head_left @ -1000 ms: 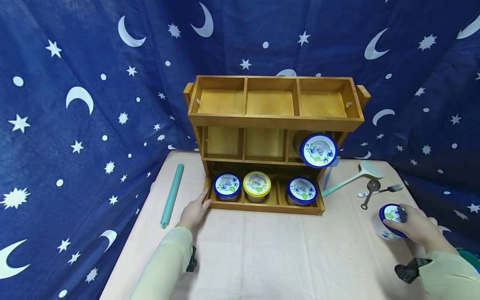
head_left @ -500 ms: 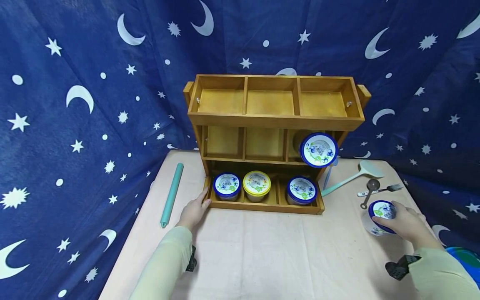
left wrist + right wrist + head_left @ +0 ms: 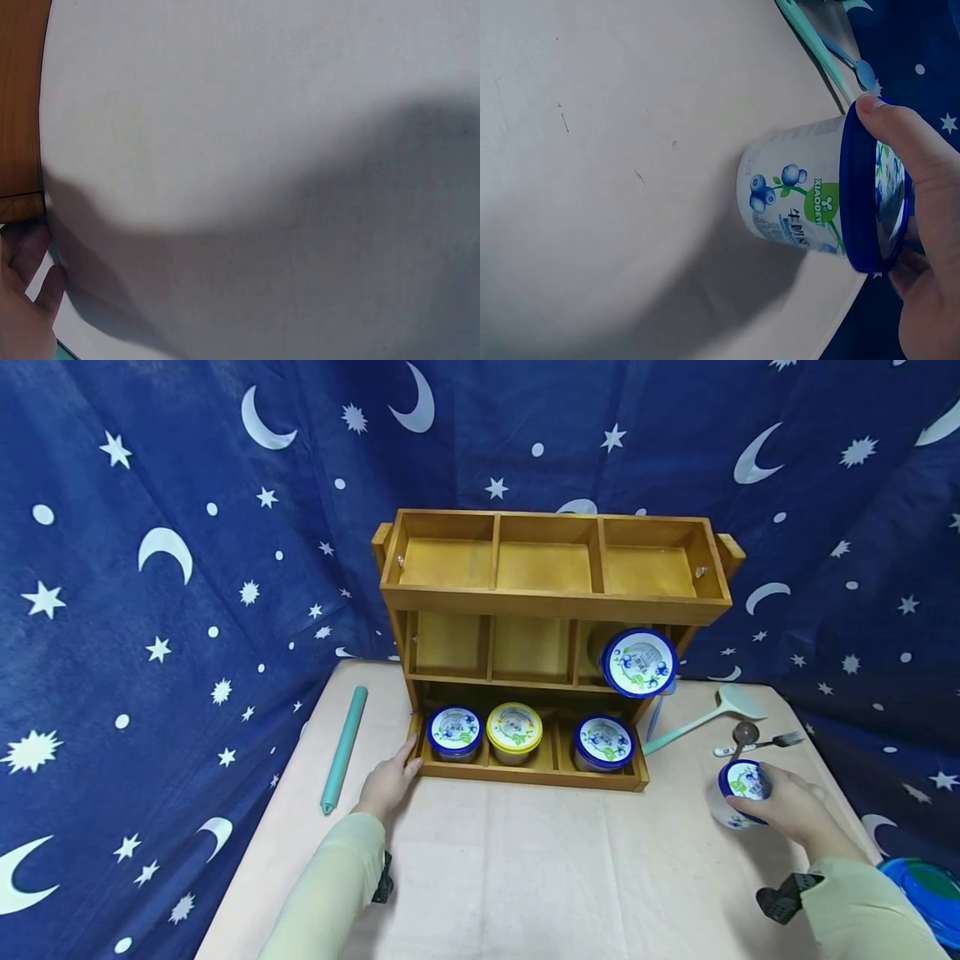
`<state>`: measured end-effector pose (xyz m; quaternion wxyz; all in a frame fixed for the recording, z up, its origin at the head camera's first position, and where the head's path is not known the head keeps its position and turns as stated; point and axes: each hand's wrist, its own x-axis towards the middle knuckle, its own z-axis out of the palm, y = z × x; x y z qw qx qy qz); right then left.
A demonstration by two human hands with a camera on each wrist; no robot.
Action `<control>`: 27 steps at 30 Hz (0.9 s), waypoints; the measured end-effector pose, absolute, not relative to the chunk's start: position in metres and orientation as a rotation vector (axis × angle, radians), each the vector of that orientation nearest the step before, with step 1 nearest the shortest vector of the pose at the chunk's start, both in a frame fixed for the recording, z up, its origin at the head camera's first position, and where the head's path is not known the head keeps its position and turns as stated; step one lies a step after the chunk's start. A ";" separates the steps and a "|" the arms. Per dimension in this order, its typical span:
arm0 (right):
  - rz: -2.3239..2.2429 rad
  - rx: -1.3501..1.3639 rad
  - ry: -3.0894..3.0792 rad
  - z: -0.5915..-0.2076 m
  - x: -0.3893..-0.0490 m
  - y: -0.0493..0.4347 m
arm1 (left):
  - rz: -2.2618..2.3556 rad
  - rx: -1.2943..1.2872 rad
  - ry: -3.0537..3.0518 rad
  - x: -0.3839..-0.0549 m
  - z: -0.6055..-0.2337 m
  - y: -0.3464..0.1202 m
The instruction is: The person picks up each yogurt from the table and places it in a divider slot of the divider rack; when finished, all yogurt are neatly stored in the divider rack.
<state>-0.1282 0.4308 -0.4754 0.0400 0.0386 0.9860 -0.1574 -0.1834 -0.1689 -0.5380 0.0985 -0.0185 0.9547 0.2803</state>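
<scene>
My right hand (image 3: 795,812) grips a white plastic tub (image 3: 791,187) by its blue lid, thumb on the rim; blueberries and green leaves are printed on its side. In the right wrist view the tub leans, just above the tabletop or touching it; I cannot tell which. At the lower left corner of a wooden rack (image 3: 555,607), my left hand (image 3: 386,787) rests with fingers against the side. The rack's bottom tier holds a blue-lidded tub (image 3: 455,731), a yellow-lidded tub (image 3: 514,728) and another blue-lidded tub (image 3: 603,741). One more blue-lidded tub (image 3: 639,662) sits in the middle tier's right compartment.
A teal stick (image 3: 345,750) lies left of the rack. On the right lie a pale green turner (image 3: 705,717), a brown spoon (image 3: 744,733) and a fork (image 3: 768,743). Something blue and green (image 3: 926,893) shows at the right edge. Star-patterned cloth (image 3: 225,568) hangs behind.
My right hand has moved left with the tub, towards the rack, and now covers part of the brown spoon from view. My left hand has stayed at the rack's corner.
</scene>
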 end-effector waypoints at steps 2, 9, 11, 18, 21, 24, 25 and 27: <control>-0.529 0.139 2.977 -0.477 -0.128 0.430 | 0.818 -0.053 2.826 -0.184 -0.539 -0.169; -0.560 0.158 2.911 -0.479 -0.131 0.426 | 0.804 -0.038 2.853 -0.184 -0.540 -0.170; -0.543 0.164 2.918 -0.480 -0.132 0.425 | 0.806 -0.043 2.853 -0.185 -0.541 -0.170; -0.528 0.114 2.991 -0.474 -0.133 0.413 | 0.813 -0.037 2.843 -0.183 -0.540 -0.168; -0.559 0.054 3.022 -0.465 -0.138 0.405 | 0.820 -0.035 2.851 -0.183 -0.542 -0.169; -0.605 -0.025 3.049 -0.456 -0.144 0.399 | 0.826 -0.032 2.855 -0.184 -0.543 -0.170; -0.617 -0.045 3.061 -0.452 -0.146 0.396 | 0.824 -0.024 2.858 -0.184 -0.543 -0.170; -0.634 -0.069 3.076 -0.446 -0.148 0.392 | 0.822 -0.027 2.850 -0.184 -0.542 -0.170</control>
